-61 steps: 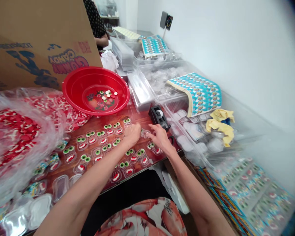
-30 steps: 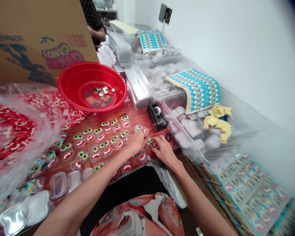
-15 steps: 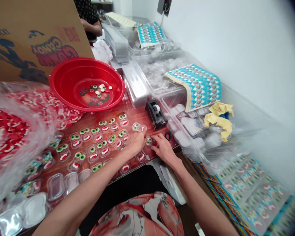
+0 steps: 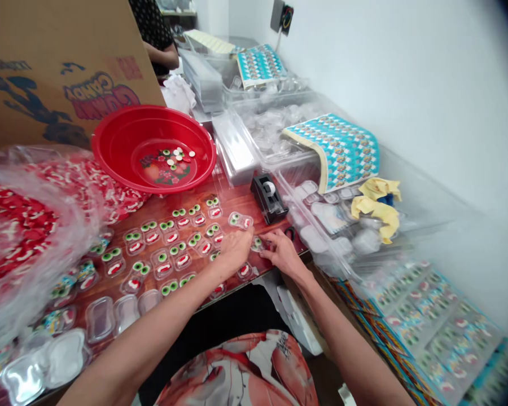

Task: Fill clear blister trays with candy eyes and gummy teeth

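Note:
Both my hands meet at the near right part of the brown table (image 4: pixel 237 197) over one small clear candy case (image 4: pixel 259 244) holding green eye sweets and a red mouth sweet. My left hand (image 4: pixel 233 250) curls its fingers onto the case's left side. My right hand (image 4: pixel 283 251) pinches its right side. Another filled case (image 4: pixel 240 220) lies just beyond them. Rows of filled cases (image 4: pixel 169 242) spread to the left, and empty clear cases (image 4: pixel 99 318) lie near the front edge.
A red bowl (image 4: pixel 110 146) with a few sweets sits behind the rows. A bag of red sweets (image 4: pixel 21 225) bulges at left, a black tape dispenser (image 4: pixel 268 197) at right. Sticker sheets (image 4: pixel 342 149) drape over clear bins. Another person's arm (image 4: pixel 163 53) shows far back.
My hands left the case farther back, now lying filled on the table, and drew nearer to close on another case by the table edge. The view shifted slightly.

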### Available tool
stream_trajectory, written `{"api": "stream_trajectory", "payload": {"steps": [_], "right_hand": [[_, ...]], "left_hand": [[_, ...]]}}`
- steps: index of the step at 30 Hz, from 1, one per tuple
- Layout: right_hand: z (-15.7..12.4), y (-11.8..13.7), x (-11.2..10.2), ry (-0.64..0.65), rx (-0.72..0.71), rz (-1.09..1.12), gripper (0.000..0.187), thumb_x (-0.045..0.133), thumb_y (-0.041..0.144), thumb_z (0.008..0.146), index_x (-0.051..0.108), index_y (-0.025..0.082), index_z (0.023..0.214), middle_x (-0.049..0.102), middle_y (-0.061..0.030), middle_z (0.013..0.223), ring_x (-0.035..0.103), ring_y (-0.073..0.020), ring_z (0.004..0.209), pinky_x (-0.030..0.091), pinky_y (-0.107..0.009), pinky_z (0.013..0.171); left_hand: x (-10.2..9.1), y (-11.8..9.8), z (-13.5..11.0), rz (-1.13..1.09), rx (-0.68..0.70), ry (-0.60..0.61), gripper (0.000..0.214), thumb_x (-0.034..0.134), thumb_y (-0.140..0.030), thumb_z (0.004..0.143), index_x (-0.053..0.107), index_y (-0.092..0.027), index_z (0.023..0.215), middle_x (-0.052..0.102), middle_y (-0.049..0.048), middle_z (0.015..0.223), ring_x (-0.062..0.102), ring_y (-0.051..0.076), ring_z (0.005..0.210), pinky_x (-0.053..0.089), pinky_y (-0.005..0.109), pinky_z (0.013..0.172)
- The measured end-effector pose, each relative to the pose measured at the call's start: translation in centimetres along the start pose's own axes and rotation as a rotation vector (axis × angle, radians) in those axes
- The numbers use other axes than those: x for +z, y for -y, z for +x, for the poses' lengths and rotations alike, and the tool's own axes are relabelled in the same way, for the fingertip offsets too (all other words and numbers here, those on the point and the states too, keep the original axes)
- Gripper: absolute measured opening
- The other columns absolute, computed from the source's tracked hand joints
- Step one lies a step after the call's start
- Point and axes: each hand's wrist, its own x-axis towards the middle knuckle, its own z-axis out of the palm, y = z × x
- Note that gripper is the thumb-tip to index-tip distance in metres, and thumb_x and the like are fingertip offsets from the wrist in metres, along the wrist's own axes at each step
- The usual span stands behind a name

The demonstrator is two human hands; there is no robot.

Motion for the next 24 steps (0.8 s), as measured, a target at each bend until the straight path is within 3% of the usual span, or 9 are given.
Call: {"api": "stream_trajectory", "payload": {"steps": [3, 7, 11, 15, 18, 21, 24], "right_hand": [[-0.3, 0.2, 0.2, -0.051, 0.051, -0.048, 0.041, 0.073, 0.009, 0.072, 0.069, 0.018, 0.112, 0.050, -0.0003, 0.093, 0.049, -0.0118, 0.068, 0.047, -0.031, 0.077], [-0.5, 0.4, 0.7, -0.083, 0.111, -0.088, 0.042, 0.073, 0.011, 0.073, 0.066, 0.017, 0.113, 0.047, -0.0009, 0.095, 0.048, -0.0117, 0.068, 0.049, -0.032, 0.077], [-0.6, 0.6, 0.4, -0.101, 0.078, -0.134, 0.049, 0.074, 0.014, 0.072, 0.065, 0.017, 0.120, 0.049, -0.0039, 0.101, 0.053, -0.0161, 0.079, 0.049, -0.036, 0.086], [-1.4, 2.1, -0.2, -0.175, 0.045, -0.095, 0.044, 0.074, 0.018, 0.073, 0.067, 0.018, 0.116, 0.054, -0.0076, 0.107, 0.057, -0.0207, 0.091, 0.049, -0.039, 0.092], [-3.0, 4.6, 1.0, -0.119, 0.093, 0.186, 0.027, 0.068, 0.032, 0.084, 0.069, 0.019, 0.108, 0.062, -0.0055, 0.094, 0.058, -0.0168, 0.074, 0.051, -0.032, 0.071], [-5.0, 7.2, 3.3, 0.154, 0.225, 0.700, 0.036, 0.057, 0.050, 0.092, 0.064, 0.022, 0.114, 0.057, 0.0019, 0.065, 0.047, -0.0115, 0.049, 0.036, -0.022, 0.042], [-6.5, 9.0, 5.1, 0.199, 0.287, 1.059, 0.039, 0.065, 0.052, 0.088, 0.060, 0.022, 0.112, 0.055, 0.0045, 0.061, 0.043, -0.0086, 0.045, 0.029, -0.017, 0.037]], "left_hand": [[-0.4, 0.8, -0.7, -0.129, -0.021, -0.099, 0.031, 0.042, -0.036, 0.097, 0.059, -0.020, 0.118, 0.073, 0.0108, 0.094, 0.068, 0.026, 0.090, 0.044, 0.032, 0.076], [-0.2, 3.1, -1.9, -0.547, -0.038, -0.249, 0.020, 0.042, -0.026, 0.093, 0.061, -0.018, 0.093, 0.067, 0.0039, 0.081, 0.063, 0.018, 0.075, 0.045, 0.029, 0.073], [0.8, 5.2, -4.0, -0.979, -0.097, -0.265, 0.009, 0.049, -0.025, 0.085, 0.055, -0.019, 0.088, 0.056, -0.0043, 0.063, 0.051, 0.012, 0.054, 0.043, 0.024, 0.059], [1.5, 5.5, -6.2, -1.314, -0.146, -0.311, 0.019, 0.060, -0.036, 0.081, 0.053, -0.020, 0.086, 0.057, -0.0052, 0.064, 0.052, 0.010, 0.053, 0.042, 0.022, 0.055], [1.8, 4.7, -7.2, -1.475, -0.160, -0.320, 0.029, 0.067, -0.043, 0.076, 0.053, -0.019, 0.086, 0.059, -0.0039, 0.068, 0.055, 0.010, 0.058, 0.044, 0.022, 0.057], [2.1, 3.6, -7.8, -1.596, -0.145, -0.305, 0.036, 0.074, -0.046, 0.071, 0.055, -0.019, 0.085, 0.061, -0.0019, 0.074, 0.059, 0.011, 0.068, 0.048, 0.024, 0.065], [2.7, 2.9, -8.3, -1.674, -0.164, -0.235, 0.043, 0.078, -0.049, 0.066, 0.055, -0.019, 0.085, 0.061, -0.0008, 0.078, 0.060, 0.012, 0.070, 0.050, 0.026, 0.067]]}}
